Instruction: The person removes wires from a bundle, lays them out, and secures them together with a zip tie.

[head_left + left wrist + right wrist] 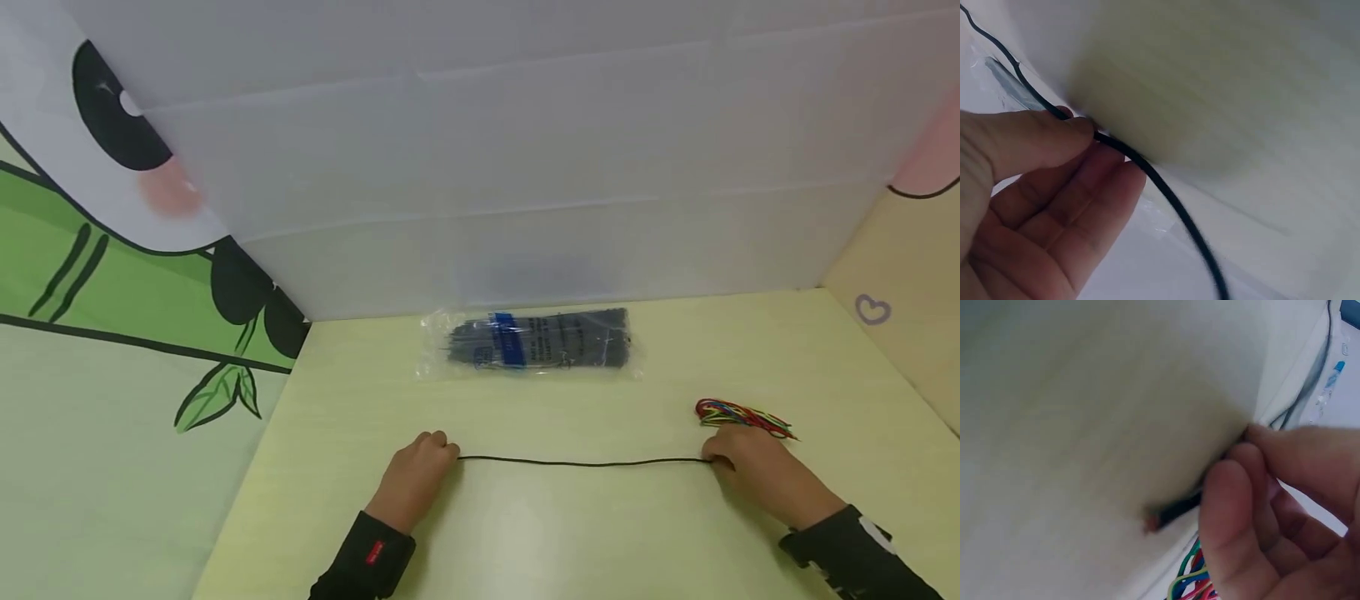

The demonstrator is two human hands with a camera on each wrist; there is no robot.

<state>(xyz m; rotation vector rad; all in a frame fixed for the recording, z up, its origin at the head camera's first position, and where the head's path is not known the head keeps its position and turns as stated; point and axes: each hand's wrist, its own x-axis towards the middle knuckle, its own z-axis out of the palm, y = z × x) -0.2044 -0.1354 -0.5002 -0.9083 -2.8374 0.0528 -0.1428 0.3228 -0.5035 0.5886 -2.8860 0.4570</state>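
A thin black wire point(585, 463) runs nearly straight between the two hands, low over the pale table point(570, 533). My left hand point(417, 479) pinches it between thumb and fingertips at the left. In the left wrist view, more of the black wire point(1175, 203) curves out past those fingers. At the other side my right hand point(768, 471) pinches the wire near its end. A short, blurred stub with a copper-coloured tip point(1150, 520) pokes out beyond the fingers in the right wrist view. Just behind the right hand lies a bundle of coloured wires point(742, 414).
Toward the back of the table lies a clear plastic bag point(540, 340) of dark thin strips, with a blue band on it. A white panel point(525, 183) rises along the back edge. Printed panels stand at the left point(112, 400) and right point(907, 275).
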